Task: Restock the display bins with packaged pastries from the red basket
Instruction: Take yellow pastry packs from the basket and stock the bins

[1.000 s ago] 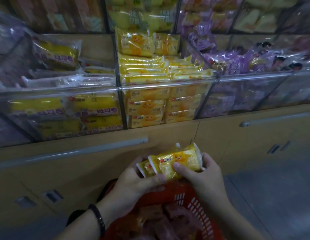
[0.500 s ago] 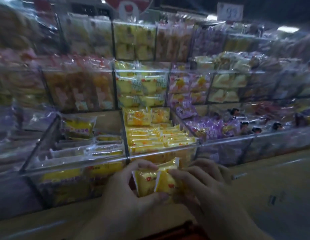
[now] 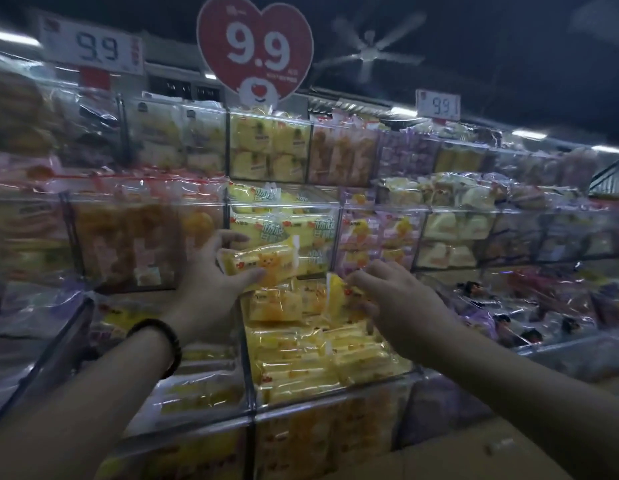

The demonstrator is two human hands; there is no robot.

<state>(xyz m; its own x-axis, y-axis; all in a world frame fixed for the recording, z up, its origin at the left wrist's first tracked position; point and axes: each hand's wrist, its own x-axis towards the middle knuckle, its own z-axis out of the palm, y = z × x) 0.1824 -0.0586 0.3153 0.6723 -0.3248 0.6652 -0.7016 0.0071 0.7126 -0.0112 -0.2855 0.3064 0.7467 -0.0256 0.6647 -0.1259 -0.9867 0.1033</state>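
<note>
Right now, at the centre of the frame, the left hand is gripping a yellow packaged pastry with a cartoon animal on its wrapper, the thumb curling across the near face and the fingers wrapping over the far side. It is holding the packet lengthwise and slightly tilted, above the back of the clear display bin in the lower centre. Just to its right, the right hand is pinching a second yellow packet by its edge, its fingers bending down onto the wrapper; this packet is standing on end against the packets already stacked at the rear of the same bin. Rows of matching yellow packets are lying flat in that bin. A dark beaded bracelet is sitting on the left wrist. Purple-wrapped pastries are filling the bin on the right side of the frame. A red heart-shaped price sign reading 9.9 is standing at the top centre, with a ceiling fan showing to its right.
</note>
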